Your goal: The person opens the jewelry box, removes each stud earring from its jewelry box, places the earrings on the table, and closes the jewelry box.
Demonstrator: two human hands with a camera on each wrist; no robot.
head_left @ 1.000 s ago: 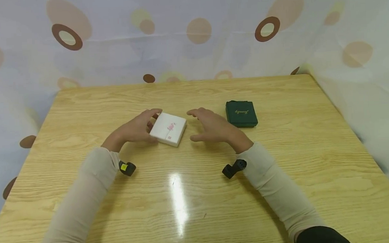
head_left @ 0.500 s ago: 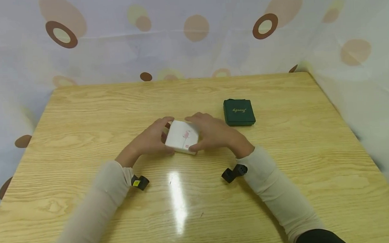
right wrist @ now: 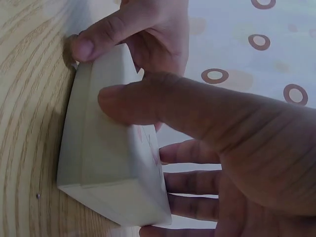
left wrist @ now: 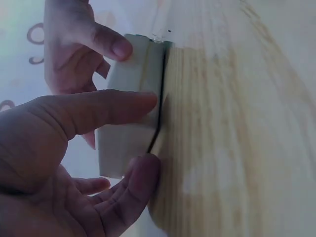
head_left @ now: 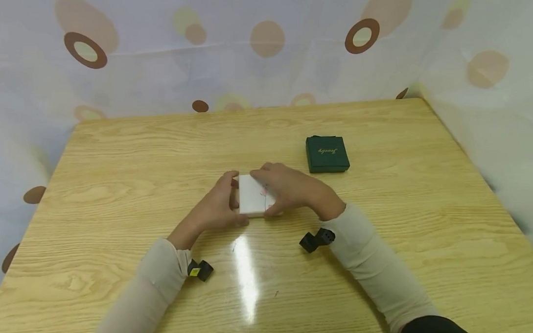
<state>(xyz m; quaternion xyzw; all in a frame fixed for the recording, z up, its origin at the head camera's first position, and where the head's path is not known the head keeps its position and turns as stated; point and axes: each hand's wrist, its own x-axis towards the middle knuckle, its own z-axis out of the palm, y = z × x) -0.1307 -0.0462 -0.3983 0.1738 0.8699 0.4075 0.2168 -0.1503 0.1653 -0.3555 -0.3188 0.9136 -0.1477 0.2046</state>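
Observation:
A square white box with a pink flower print lies on the table between my two hands, its front edge facing me. My left hand grips it from the left; in the left wrist view that thumb lies low along the front side. From the right, my right hand holds it and covers part of the top. The right wrist view has the right thumb on the upper front side of the box, above a thin seam. The right fingers reach to the far side.
A dark green box with gold lettering sits on the wooden table, behind and right of the hands. A patterned curtain hangs along the table's back and sides.
The left hand has brought the white box right and toward me, and turned it square to the table edge. My right hand, apart from it before, has taken hold of its right side.

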